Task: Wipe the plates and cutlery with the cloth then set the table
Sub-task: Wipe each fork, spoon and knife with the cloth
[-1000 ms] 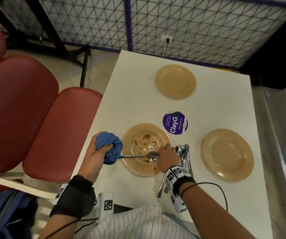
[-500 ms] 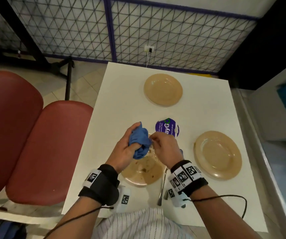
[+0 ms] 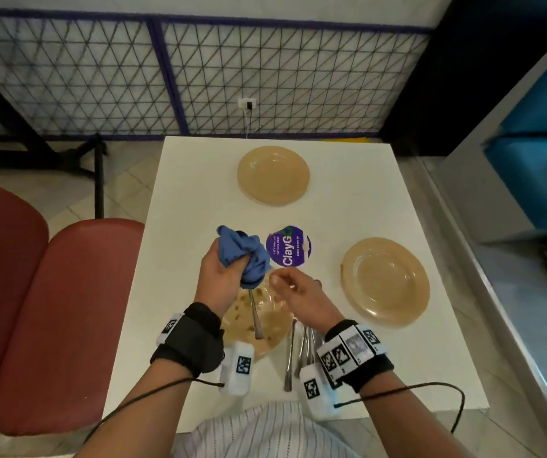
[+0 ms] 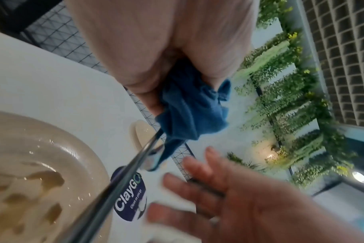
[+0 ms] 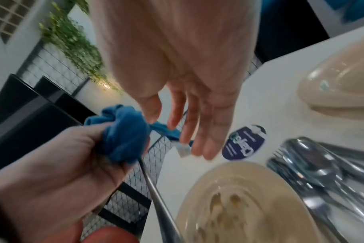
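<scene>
- The blue cloth [image 3: 244, 257] is bunched around one end of a piece of cutlery [image 3: 255, 314], gripped in the left hand [image 3: 222, 282].
- The cutlery handle hangs over the soiled plate [image 3: 265, 328] below both hands.
- The right hand [image 3: 301, 297] is held beside the cloth, fingers loosely spread, nothing held.
- Remaining cutlery [image 3: 300, 352] lies under the right wrist.

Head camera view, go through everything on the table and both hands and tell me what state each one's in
Blue cloth: bunched in the left hand, wrapped round a utensil's head.
Utensil: handle hanging down over the near plate.
Near plate: smeared with brown residue.
Right plate: looks clean, nothing on it.
Far plate: looks clean, nothing on it.
Remaining cutlery: piled beside the near plate.
Right hand: fingers relaxed, holding nothing.
</scene>
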